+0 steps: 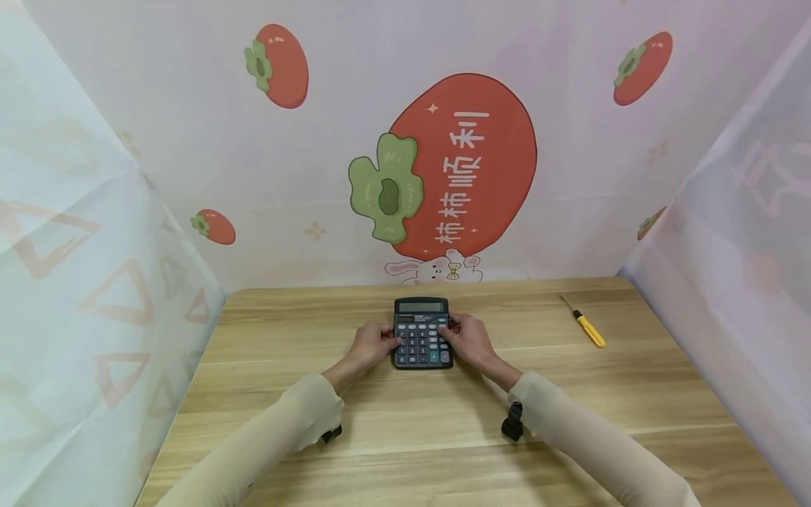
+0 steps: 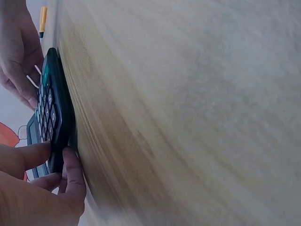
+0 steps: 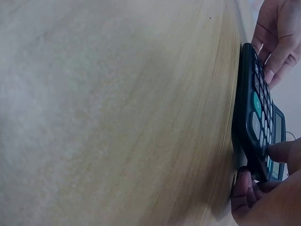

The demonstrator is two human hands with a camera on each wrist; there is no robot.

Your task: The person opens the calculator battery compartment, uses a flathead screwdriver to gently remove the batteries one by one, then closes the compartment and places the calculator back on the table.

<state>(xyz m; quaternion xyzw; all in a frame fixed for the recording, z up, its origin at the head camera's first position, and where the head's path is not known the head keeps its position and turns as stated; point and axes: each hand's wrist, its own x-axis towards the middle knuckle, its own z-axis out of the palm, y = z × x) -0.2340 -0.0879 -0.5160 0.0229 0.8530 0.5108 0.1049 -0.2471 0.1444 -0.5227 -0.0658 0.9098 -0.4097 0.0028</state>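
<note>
A dark desktop calculator [image 1: 415, 345] is held between both hands near the back of the wooden table, its display facing up at the far end. My left hand [image 1: 370, 343] grips its left side. In the left wrist view that thumb [image 2: 35, 154] lies on the top face by the keys while fingers curl under the edge. The right side is pinched by my right hand [image 1: 472, 340]. Its thumb [image 3: 281, 151] rests over the keys in the right wrist view, with fingertips [image 3: 242, 181] under the casing.
A screwdriver [image 1: 589, 329] with a yellow handle lies on the table [image 1: 405, 465] to the right, its shaft pointing toward the back. Behind the table stands a wall covering [image 1: 570, 176] printed with persimmons, and pale sheets hang at both sides.
</note>
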